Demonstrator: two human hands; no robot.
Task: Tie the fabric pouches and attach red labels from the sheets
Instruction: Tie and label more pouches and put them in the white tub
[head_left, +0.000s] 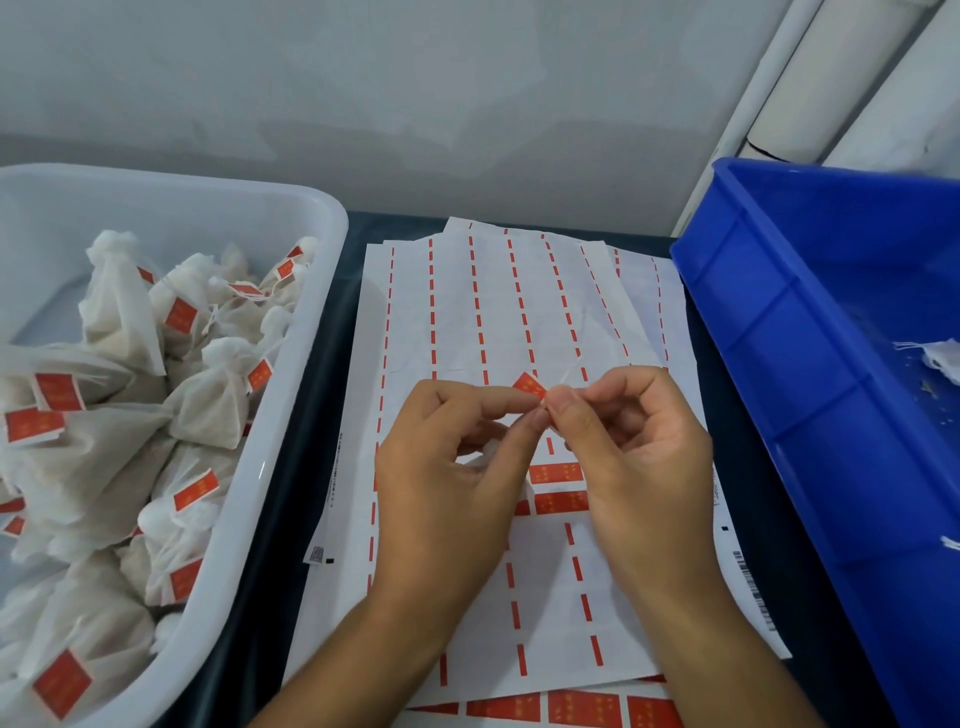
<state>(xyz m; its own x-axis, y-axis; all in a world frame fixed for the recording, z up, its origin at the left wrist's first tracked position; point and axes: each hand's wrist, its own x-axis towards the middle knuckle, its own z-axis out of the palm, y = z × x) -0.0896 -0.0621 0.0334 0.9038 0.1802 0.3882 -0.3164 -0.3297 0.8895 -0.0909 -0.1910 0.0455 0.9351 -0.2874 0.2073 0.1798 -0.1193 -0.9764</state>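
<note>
A white plastic tub (311, 291) sits at the left on a dark tabletop (291, 525) (its rounded rim runs down toward the near edge). At the right stands a blue plastic crate (769, 332) with ribbed walls, tilted a little in this wide view, a few white scraps (935, 358) lying on its floor. Behind both rises a pale grey wall (389, 104), and white pipes (841, 78) run up the far right corner.

blue crate (779, 332) cut off right, label print unreadable
</note>
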